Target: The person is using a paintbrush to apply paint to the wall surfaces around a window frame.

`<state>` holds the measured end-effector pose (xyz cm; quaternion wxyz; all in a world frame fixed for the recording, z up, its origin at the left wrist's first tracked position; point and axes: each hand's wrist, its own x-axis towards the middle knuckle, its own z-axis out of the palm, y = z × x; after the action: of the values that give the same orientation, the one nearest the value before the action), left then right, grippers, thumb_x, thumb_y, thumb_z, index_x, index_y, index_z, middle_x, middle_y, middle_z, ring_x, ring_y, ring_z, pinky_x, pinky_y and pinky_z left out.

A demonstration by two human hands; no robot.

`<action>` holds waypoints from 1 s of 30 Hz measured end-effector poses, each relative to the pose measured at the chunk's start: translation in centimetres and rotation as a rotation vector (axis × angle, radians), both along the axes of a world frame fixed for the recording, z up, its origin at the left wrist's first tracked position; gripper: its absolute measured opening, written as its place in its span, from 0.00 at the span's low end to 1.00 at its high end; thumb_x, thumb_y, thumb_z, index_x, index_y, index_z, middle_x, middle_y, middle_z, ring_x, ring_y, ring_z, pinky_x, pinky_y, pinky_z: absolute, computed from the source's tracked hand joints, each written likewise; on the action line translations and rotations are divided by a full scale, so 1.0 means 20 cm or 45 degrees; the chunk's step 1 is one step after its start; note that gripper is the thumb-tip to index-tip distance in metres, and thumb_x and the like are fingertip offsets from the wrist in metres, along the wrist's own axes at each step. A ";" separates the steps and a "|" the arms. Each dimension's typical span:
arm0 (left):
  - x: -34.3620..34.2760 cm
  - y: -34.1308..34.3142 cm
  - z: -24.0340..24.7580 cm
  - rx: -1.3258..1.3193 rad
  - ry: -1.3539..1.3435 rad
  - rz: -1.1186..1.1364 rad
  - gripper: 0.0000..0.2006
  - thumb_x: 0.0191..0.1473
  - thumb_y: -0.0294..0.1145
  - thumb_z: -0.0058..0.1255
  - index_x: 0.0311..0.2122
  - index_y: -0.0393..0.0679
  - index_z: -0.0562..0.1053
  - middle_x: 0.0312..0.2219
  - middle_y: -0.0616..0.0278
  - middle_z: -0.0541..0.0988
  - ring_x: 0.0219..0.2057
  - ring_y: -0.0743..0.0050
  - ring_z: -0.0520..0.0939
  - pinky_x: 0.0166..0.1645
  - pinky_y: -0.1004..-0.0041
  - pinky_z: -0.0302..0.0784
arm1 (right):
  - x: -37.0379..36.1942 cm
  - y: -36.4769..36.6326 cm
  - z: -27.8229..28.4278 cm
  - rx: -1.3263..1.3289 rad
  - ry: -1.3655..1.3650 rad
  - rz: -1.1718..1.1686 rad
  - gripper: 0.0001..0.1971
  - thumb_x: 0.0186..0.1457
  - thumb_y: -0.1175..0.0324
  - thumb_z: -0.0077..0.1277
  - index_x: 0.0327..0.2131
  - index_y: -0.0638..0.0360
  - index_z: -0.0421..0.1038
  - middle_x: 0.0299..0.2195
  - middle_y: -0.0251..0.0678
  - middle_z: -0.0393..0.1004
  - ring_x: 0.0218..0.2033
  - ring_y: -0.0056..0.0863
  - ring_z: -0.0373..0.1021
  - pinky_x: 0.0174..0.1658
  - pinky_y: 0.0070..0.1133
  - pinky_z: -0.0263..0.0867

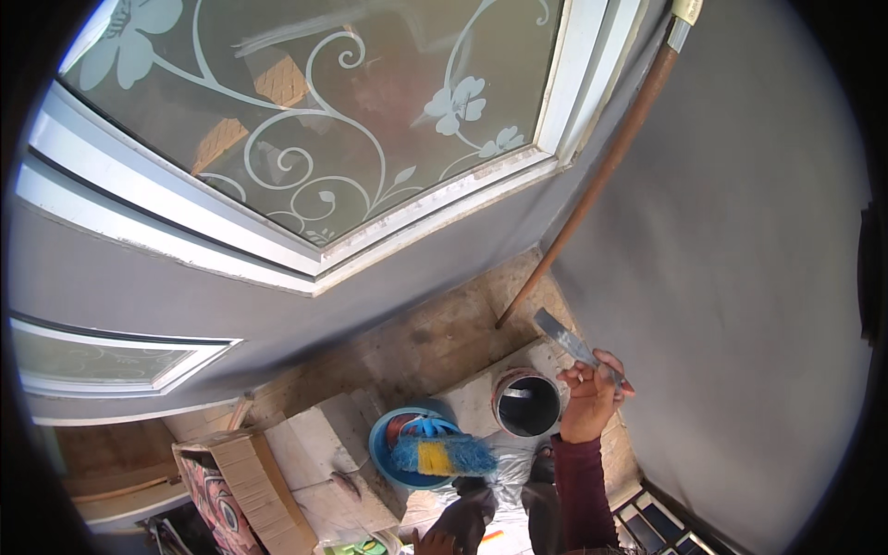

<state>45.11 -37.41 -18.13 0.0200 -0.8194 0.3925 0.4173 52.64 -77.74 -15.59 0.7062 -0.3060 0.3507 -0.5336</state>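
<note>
My right hand (589,404) is raised beside the grey wall, its fingers closed round a putty knife (564,335). The knife's wide grey blade points up and to the left, and a bit of reddish handle end shows past the fingers. Just left of that hand stands a round bucket (500,403) with dark grey contents and a pale patch inside. My left hand (435,542) shows only partly at the lower edge, low in front of my legs; its fingers are mostly cut off.
A blue basin (377,444) holds a blue and yellow brush head (435,455). Left of it are pale boxes (319,435) and an open cardboard box (268,490). A wooden pole (592,194) leans in the corner. White-framed windows (435,208) line the left wall.
</note>
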 end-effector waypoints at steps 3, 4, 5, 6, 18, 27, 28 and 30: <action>0.02 -0.03 -0.03 -0.011 -0.004 -0.015 0.16 0.51 0.45 0.52 0.41 0.47 0.75 0.41 0.59 0.76 0.49 0.57 0.74 0.60 0.35 0.53 | -0.05 -0.01 -0.03 0.037 0.022 0.014 0.15 0.60 0.65 0.49 0.47 0.63 0.64 0.47 0.44 0.68 0.33 0.34 0.74 0.31 0.33 0.77; 0.01 -0.03 -0.02 -0.010 -0.004 -0.014 0.16 0.51 0.45 0.52 0.41 0.47 0.75 0.40 0.59 0.76 0.49 0.57 0.74 0.60 0.35 0.53 | -0.05 -0.01 -0.03 0.049 0.024 -0.004 0.15 0.60 0.65 0.49 0.48 0.62 0.63 0.48 0.44 0.67 0.33 0.34 0.74 0.31 0.33 0.77; 0.01 -0.03 -0.01 -0.011 -0.003 -0.020 0.16 0.51 0.45 0.52 0.41 0.47 0.75 0.40 0.59 0.76 0.49 0.57 0.74 0.60 0.35 0.54 | -0.06 0.00 -0.02 0.037 0.032 -0.005 0.16 0.60 0.66 0.49 0.48 0.62 0.63 0.48 0.44 0.67 0.33 0.35 0.74 0.31 0.33 0.77; 0.00 -0.03 -0.01 -0.024 -0.004 -0.028 0.16 0.51 0.45 0.52 0.41 0.47 0.75 0.40 0.59 0.76 0.48 0.57 0.74 0.59 0.35 0.54 | -0.05 -0.01 -0.01 0.025 0.040 -0.005 0.16 0.60 0.66 0.50 0.47 0.63 0.63 0.48 0.44 0.67 0.33 0.35 0.74 0.30 0.33 0.77; -0.09 -0.05 0.04 -0.095 -0.039 -0.026 0.14 0.53 0.42 0.50 0.39 0.44 0.75 0.38 0.58 0.77 0.46 0.60 0.75 0.58 0.50 0.60 | 0.53 -0.03 0.14 -0.318 0.228 0.293 0.17 0.58 0.71 0.54 0.47 0.72 0.69 0.36 0.51 0.78 0.33 0.37 0.78 0.40 0.30 0.75; -0.17 0.01 0.09 -0.020 0.058 0.192 0.12 0.53 0.40 0.49 0.38 0.44 0.75 0.36 0.58 0.77 0.45 0.59 0.75 0.57 0.52 0.62 | 0.95 0.59 0.02 -0.778 0.481 0.389 0.17 0.49 0.80 0.61 0.44 0.63 0.76 0.34 0.40 0.81 0.36 0.25 0.79 0.39 0.18 0.73; -0.17 0.01 0.09 -0.031 0.045 0.206 0.12 0.53 0.40 0.49 0.38 0.44 0.75 0.36 0.58 0.77 0.45 0.59 0.75 0.57 0.53 0.62 | 0.98 0.62 0.02 -0.867 0.514 0.345 0.17 0.49 0.80 0.61 0.44 0.63 0.76 0.34 0.40 0.81 0.36 0.26 0.79 0.39 0.19 0.73; -0.19 0.03 0.10 -0.052 0.022 0.241 0.12 0.54 0.40 0.49 0.37 0.44 0.75 0.36 0.58 0.77 0.44 0.59 0.76 0.57 0.53 0.63 | 1.02 0.66 -0.03 -0.905 0.521 0.384 0.17 0.49 0.80 0.62 0.44 0.62 0.76 0.34 0.40 0.81 0.37 0.27 0.79 0.39 0.20 0.73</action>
<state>41.23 -36.89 -16.11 -0.0396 -0.8494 0.3219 0.4162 73.05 -64.47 -16.10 0.5430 -0.6773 0.2293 -0.4403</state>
